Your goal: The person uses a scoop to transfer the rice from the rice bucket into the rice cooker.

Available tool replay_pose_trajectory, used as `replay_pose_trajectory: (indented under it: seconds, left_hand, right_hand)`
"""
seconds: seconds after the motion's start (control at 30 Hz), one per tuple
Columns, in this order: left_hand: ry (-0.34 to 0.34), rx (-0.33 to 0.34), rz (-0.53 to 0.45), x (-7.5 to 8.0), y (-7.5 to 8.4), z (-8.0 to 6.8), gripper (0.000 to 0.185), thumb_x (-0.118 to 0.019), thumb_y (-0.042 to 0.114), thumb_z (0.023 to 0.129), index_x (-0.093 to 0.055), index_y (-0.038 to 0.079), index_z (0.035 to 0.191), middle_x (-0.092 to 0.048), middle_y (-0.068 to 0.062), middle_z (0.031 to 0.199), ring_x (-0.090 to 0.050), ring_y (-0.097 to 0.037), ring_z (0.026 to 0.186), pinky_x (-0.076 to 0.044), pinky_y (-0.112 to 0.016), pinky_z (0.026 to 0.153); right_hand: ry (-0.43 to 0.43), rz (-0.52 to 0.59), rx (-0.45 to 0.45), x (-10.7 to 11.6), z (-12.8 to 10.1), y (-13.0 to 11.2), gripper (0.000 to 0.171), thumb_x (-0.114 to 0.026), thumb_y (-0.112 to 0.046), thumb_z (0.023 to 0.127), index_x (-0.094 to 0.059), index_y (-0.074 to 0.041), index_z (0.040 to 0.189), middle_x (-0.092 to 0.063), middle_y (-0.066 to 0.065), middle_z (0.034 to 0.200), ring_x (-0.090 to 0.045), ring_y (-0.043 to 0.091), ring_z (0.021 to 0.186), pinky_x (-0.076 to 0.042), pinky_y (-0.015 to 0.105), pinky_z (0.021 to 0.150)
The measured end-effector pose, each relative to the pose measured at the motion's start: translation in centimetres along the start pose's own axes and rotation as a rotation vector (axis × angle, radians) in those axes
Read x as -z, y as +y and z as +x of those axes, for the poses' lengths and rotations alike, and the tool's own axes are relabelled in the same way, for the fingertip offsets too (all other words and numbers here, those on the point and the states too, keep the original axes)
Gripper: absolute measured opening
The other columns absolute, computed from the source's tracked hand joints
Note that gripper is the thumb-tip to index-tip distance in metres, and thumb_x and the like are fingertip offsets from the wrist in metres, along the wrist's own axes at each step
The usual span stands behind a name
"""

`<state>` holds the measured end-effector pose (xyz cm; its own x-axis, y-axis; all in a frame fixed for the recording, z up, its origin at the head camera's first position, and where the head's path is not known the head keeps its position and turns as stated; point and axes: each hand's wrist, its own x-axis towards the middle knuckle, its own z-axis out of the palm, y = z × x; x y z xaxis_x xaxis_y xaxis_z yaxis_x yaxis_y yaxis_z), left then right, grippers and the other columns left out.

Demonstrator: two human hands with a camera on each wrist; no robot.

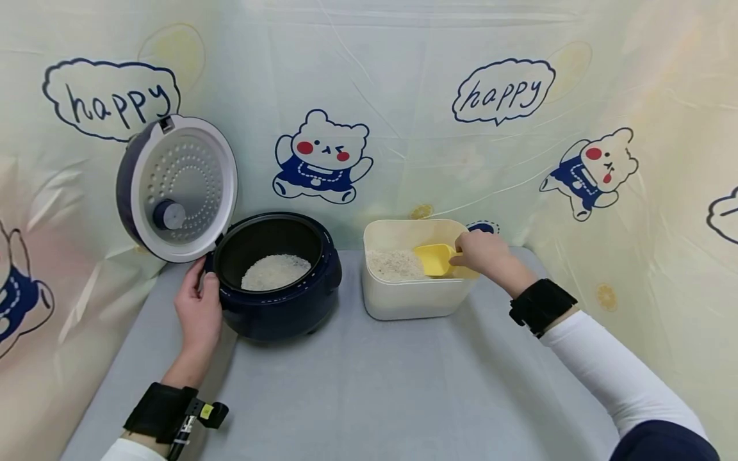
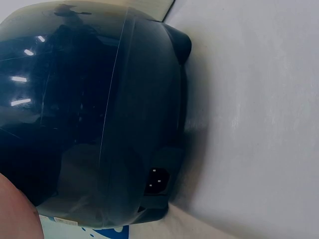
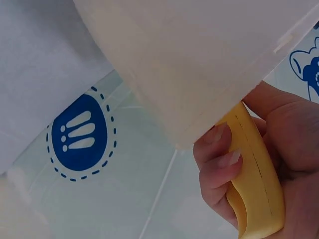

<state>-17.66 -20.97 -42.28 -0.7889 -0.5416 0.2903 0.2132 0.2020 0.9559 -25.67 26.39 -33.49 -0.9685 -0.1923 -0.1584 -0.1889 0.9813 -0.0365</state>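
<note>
Scoop [image 1: 434, 259] sat in the tub's [image 1: 415, 301] rice [image 1: 393, 265], right of the cooker [image 1: 282, 315], its handle [image 3: 256, 184] in the curled grip of the right hand [image 1: 484, 253]. The left hand [image 1: 198, 315] lay against the cooker's left side; whether it pinched could not be told. A tilted scoop risked spilling rice beside the cooker; a bump risked dropping the lid [image 1: 193, 182].

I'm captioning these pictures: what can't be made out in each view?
Head: inside bottom of the cooker, hidden by rice.
Left wrist: label, print too small.
Left wrist: most of the left hand, cut off by the edge.
Right wrist: the bowl of the scoop, hidden by the container.
</note>
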Motion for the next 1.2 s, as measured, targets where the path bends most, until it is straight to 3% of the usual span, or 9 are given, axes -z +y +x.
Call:
replay_pose_trajectory:
  seconds: [0.27,0.4,0.53,0.63,0.73,0.93,1.2]
  left_hand:
    - [0.003,0.030,0.018,0.1,-1.8,0.6,0.045,-0.049,0.011,0.102,-0.061,0.000,0.144,-0.043,0.014,0.079,-0.039,0.000,0.065,-0.035,-0.016,0.066]
    - [0.010,0.031,-0.012,0.0,-1.9,0.6,0.045,-0.048,0.010,0.101,-0.061,-0.002,0.143,-0.051,0.017,0.089,-0.042,-0.002,0.073,-0.036,-0.016,0.071]
    - [0.004,0.035,-0.028,0.0,-0.7,0.0,0.046,-0.047,0.010,0.102,-0.059,-0.003,0.144,-0.053,0.015,0.095,-0.042,-0.005,0.083,-0.034,-0.017,0.076]
    - [-0.001,0.049,-0.013,0.0,-0.4,0.0,0.046,-0.047,0.012,0.103,-0.059,0.000,0.146,-0.051,0.013,0.096,-0.042,-0.005,0.084,-0.034,-0.017,0.076]
    - [0.005,0.052,0.004,-0.1,-1.3,0.5,0.046,-0.047,0.013,0.103,-0.060,0.002,0.146,-0.054,0.013,0.101,-0.042,-0.006,0.086,-0.034,-0.017,0.078]
    - [0.007,0.055,-0.015,-0.2,-0.5,0.3,0.046,-0.047,0.011,0.102,-0.059,-0.001,0.145,-0.060,0.011,0.112,-0.045,-0.006,0.092,-0.035,-0.016,0.081]
    - [0.001,0.046,0.010,0.0,-1.6,0.6,0.046,-0.047,0.012,0.103,-0.059,0.002,0.147,-0.056,0.008,0.104,-0.045,-0.007,0.095,-0.035,-0.017,0.082]
  right_hand:
    - [-0.053,0.083,-0.001,-0.6,1.0,0.4,0.029,-0.076,-0.032,0.096,-0.076,-0.004,0.102,-0.060,0.005,0.078,-0.055,0.021,0.070,-0.042,0.031,0.061]
    - [-0.051,0.102,0.001,-0.8,1.3,0.4,0.029,-0.076,-0.032,0.095,-0.077,-0.004,0.102,-0.063,0.006,0.079,-0.055,0.021,0.069,-0.042,0.031,0.061]
    - [-0.041,0.110,0.003,-0.8,1.5,0.4,0.028,-0.076,-0.032,0.095,-0.078,-0.004,0.101,-0.064,0.006,0.080,-0.056,0.021,0.069,-0.043,0.031,0.060]
    - [-0.052,0.150,0.005,-0.8,1.6,0.2,0.028,-0.076,-0.033,0.095,-0.078,-0.006,0.098,-0.064,0.006,0.078,-0.057,0.021,0.067,-0.045,0.030,0.059]
    - [-0.067,0.199,0.009,-0.7,1.6,0.0,0.026,-0.076,-0.033,0.095,-0.078,-0.007,0.094,-0.062,0.004,0.074,-0.057,0.020,0.064,-0.047,0.030,0.057]
    - [-0.091,0.290,0.038,-1.0,2.2,-0.1,0.027,-0.077,-0.032,0.095,-0.078,-0.005,0.095,-0.058,0.003,0.070,-0.051,0.018,0.056,-0.044,0.028,0.053]
    - [-0.125,0.356,0.052,-1.3,2.8,-0.7,0.028,-0.075,-0.031,0.097,-0.079,-0.003,0.096,-0.052,0.001,0.065,-0.046,0.016,0.052,-0.040,0.027,0.052]
